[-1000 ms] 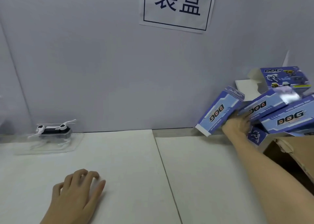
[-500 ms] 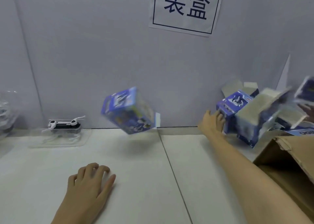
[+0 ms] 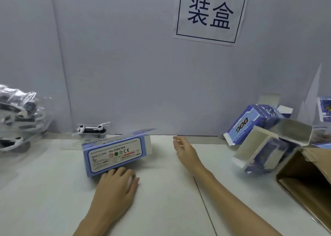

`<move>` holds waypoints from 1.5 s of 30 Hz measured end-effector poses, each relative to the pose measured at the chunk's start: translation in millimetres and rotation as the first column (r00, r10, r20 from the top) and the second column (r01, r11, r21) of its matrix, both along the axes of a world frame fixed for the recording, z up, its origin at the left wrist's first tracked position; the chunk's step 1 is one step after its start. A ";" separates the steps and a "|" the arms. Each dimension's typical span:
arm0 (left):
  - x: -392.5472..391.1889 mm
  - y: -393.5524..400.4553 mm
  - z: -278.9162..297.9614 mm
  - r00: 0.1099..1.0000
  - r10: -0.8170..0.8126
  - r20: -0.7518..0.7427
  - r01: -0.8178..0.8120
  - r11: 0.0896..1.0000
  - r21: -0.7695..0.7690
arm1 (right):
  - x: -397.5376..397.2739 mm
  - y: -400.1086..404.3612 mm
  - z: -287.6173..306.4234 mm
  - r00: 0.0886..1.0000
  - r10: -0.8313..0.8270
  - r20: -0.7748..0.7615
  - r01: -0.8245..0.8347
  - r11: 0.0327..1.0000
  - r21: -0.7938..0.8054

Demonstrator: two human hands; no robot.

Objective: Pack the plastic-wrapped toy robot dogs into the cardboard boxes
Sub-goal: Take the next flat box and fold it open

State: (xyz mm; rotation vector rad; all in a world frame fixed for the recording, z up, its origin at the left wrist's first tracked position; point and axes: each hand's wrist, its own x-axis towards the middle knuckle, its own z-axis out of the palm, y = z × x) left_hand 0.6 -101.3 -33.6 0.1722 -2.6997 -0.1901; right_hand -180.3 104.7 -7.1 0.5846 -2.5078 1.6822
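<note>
We see blue box (image 3: 116,153) lying on table (image 3: 161,209), label side up, just ahead of our left hand (image 3: 116,187); fingers relaxed, at box's near edge, gripping nothing. Right hand (image 3: 186,151) hangs open over table, holding nothing. Wrapped robot dog (image 3: 91,129) sits behind box by wall; more wrapped dogs (image 3: 16,121) heaped far left. Empty boxes (image 3: 259,141) piled right beside brown carton (image 3: 308,173). We judge packing barely begun: no dog boxed yet.

White paper sign (image 3: 211,14) on the grey wall, upper right of frame: "装盒" in dark blue, boxed. Blue-and-white cardboard toy box (image 3: 114,154) at centre, by my fingers: "No.5599-20A", "MADE IN CHINA", "CE", "WARNING"; smaller print unreadable. Tilted blue box (image 3: 249,126) at right: "DOG", upside down.
</note>
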 end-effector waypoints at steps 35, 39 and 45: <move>26.2 19.6 51.9 0.800 -0.153 -0.580 0.550 0.571 0.609 | 120.1 9.9 57.3 0.984 0.140 -0.108 -0.177 0.777 -0.604; 28.0 29.3 56.3 0.792 -0.241 -0.560 0.610 0.325 0.723 | 143.2 -1.3 60.7 0.947 0.244 -0.208 -0.314 0.837 -0.448; 32.3 27.0 64.8 0.735 -0.279 -0.618 0.677 0.365 0.640 | 152.4 -6.6 60.7 0.911 0.257 -0.322 -0.382 0.817 -0.431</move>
